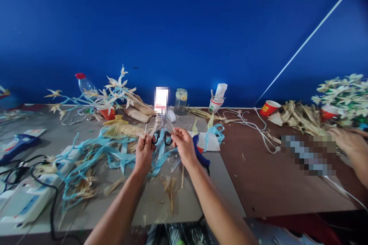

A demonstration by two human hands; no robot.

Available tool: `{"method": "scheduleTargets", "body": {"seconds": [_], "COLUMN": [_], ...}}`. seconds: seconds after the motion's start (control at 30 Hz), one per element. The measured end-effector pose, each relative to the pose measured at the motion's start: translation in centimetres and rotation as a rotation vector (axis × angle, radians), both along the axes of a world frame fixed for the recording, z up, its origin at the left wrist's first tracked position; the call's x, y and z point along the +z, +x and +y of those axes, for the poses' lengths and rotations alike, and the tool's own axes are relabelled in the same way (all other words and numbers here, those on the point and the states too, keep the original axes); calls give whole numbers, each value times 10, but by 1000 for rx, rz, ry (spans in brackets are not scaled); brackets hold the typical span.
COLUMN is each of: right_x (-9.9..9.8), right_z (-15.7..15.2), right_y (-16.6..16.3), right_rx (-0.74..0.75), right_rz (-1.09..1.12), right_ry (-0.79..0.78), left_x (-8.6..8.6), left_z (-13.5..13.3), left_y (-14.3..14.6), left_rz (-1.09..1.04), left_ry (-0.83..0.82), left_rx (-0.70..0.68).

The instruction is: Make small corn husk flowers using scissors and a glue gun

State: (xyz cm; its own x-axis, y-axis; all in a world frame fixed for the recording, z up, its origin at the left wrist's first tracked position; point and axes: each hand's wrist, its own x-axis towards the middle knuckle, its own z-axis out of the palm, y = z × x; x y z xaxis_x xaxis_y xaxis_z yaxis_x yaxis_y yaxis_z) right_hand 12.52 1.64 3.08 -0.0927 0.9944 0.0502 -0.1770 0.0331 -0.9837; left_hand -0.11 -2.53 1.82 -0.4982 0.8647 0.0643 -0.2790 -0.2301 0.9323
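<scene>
My left hand (143, 152) is closed around the black handles of a pair of scissors (161, 137), blades pointing away toward the wall. My right hand (184, 146) is closed in a pinch on a thin pale straw strip (171, 130) held next to the scissor handles. Both hands hover over a tangle of light blue ribbons (115, 153) and dried husk pieces (171, 185) on the grey table (161, 206).
A husk-flower branch (115, 92) in a red cup, a plastic bottle (84, 83), a glass jar (181, 101) and paper cups (215, 103) stand at the back. Power strips and black cables (31, 195) lie left. Another person's hand (349, 141) rests right, near white cords (258, 126).
</scene>
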Motion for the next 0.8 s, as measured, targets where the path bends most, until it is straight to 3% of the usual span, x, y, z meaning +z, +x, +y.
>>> {"method": "scheduleTargets", "body": {"seconds": [0.17,0.23,0.33,0.4,0.57,0.8], "right_x": [-1,1,7,10,7,-12], "right_z": [7,6,0,-5,-12,-11], "right_y": [7,11,16,17,6,-6], "right_rx": [-9,-80,-331,-342,-57,-4], "right_rz": [-114,-310,-691,-780,-607,-454], "right_ry": [-54,35,268,371,365,255], "left_x": [0,1,1,2,1,-2], "left_z": [0,0,-1,-1,-1,-2], "left_y": [0,0,0,0,1,2], "left_rz": [-40,-45,-35,-17,33,35], "left_ry": [16,21,23,18,3,36], "left_rx": [-13,-11,-5,1,7,-84]}}
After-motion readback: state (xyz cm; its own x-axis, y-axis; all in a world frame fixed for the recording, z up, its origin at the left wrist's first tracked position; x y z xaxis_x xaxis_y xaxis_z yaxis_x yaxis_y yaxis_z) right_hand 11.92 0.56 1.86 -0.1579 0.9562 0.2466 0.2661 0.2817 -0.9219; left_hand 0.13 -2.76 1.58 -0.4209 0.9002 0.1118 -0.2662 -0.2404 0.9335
